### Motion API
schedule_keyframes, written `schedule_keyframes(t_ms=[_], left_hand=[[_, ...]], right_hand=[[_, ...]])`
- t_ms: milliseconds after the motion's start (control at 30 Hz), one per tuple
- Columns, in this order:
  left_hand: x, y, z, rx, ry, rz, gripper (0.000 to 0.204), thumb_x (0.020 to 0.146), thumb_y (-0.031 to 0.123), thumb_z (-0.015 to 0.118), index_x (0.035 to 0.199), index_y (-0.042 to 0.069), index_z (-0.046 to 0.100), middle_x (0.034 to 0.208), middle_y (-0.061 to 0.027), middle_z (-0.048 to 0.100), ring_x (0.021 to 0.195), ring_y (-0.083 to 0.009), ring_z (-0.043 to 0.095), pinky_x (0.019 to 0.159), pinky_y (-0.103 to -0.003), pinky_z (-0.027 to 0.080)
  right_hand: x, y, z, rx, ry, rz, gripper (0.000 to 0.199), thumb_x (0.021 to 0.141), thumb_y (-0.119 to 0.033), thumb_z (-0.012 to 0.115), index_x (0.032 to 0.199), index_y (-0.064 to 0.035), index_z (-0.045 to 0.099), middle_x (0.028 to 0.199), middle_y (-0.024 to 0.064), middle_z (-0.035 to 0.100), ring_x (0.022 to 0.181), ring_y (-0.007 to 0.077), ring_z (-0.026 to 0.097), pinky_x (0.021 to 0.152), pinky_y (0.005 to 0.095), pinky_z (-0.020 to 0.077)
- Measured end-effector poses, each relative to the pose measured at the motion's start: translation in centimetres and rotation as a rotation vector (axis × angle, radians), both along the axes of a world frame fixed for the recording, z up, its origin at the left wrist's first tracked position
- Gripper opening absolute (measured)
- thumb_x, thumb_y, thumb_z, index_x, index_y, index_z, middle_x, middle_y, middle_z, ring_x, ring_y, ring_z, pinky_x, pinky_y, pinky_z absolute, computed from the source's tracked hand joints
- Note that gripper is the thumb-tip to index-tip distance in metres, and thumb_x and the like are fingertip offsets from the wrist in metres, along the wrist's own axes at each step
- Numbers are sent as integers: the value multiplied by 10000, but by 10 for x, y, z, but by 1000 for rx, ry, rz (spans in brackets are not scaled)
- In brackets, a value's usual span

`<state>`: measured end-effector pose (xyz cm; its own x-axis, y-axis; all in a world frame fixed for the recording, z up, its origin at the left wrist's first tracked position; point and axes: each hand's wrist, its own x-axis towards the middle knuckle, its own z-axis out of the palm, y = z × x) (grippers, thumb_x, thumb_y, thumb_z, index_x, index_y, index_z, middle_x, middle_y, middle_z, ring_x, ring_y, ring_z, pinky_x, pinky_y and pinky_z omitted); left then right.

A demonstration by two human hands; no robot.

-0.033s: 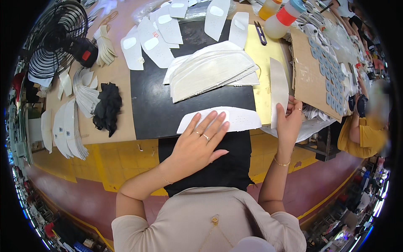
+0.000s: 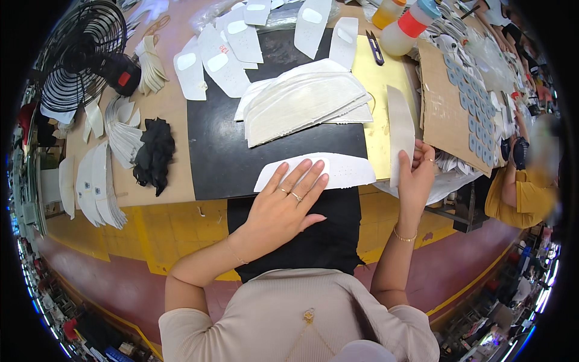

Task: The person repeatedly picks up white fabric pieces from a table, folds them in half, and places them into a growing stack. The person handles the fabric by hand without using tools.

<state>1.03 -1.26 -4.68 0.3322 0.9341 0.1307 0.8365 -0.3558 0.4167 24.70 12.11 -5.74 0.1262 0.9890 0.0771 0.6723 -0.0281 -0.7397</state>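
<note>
My left hand (image 2: 280, 205) lies flat with its fingers stretched out on a white curved panel (image 2: 353, 171). The panel has small perforations and rests along the front edge of a black mat (image 2: 218, 142). At the right, the fingers of my right hand (image 2: 417, 175) pinch the lower end of a long pale off-white strip (image 2: 400, 123). That strip stands over a yellow sheet (image 2: 375, 81), its upper end pointing away from me. Behind the white panel sits a stack of cream curved panels (image 2: 301, 102).
Several perforated white pieces (image 2: 224, 63) lie at the back. Thread snips (image 2: 374, 48) and a bottle with a red band (image 2: 409, 27) stand back right, near cardboard (image 2: 449, 111) bearing grey patches. Leftward are a black fan (image 2: 78, 57), a black cloth bundle (image 2: 155, 157) and stacked strips (image 2: 99, 187).
My right hand and the pale strip have shifted very slightly toward me. My left hand stays on the white panel.
</note>
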Motion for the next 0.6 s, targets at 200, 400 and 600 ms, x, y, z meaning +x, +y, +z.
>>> schedule_keyframes(t_ms=[200,400,600], left_hand=[[-10,-1,-3,11,-143,64,755,825,375,718,1425,31,418,1484,-176,411,1379,-338,382,1123,-461,315],[-22,1,22,-102,-1365,383,736,831,207,770,1433,2,399,1421,-201,456,1261,-258,524,993,-353,472],[-52,-14,29,-484,-1392,687,216,944,54,613,1109,-87,611,979,-170,685,815,-243,721,696,-276,609]], right_hand=[[15,-35,19,227,247,28,209,918,-80,658,1081,46,617,981,92,670,833,130,629,693,269,520],[-5,-34,64,-133,524,414,207,886,-80,703,1066,18,675,960,63,662,737,87,621,535,198,501],[-39,-22,57,-465,522,503,317,845,-73,746,1127,23,640,846,44,671,646,56,610,508,182,489]])
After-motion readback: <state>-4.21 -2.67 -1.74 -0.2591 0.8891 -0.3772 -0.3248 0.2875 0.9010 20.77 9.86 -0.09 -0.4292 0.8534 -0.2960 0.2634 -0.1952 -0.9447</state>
